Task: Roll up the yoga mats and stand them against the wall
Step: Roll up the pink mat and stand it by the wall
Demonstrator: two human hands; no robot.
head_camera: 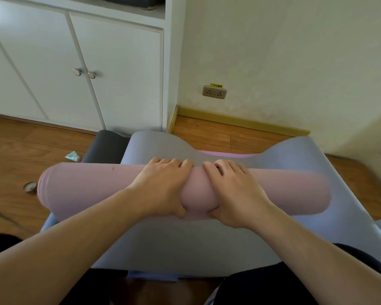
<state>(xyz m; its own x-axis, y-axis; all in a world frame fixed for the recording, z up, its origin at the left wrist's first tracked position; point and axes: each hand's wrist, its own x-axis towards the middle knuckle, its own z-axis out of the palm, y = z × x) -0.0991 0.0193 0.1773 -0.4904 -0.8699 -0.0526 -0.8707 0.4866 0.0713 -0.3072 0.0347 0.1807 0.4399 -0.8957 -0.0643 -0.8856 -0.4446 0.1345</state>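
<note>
Both hands, left hand (163, 186) and right hand (231, 190), grip the middle of a pink rolled yoga mat (79, 190) lying across a flat grey-blue mat (185, 245); its unheld ends could loosen and telescope.

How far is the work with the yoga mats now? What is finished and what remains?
Mostly done: the pink mat is rolled into a thick roll. In hand: the left hand and right hand grip its middle, on the flat blue-grey mat. Left: a pink strip shows beyond the hands; the blue-grey mat and dark mat are unrolled, and nothing stands against the wall.
</note>
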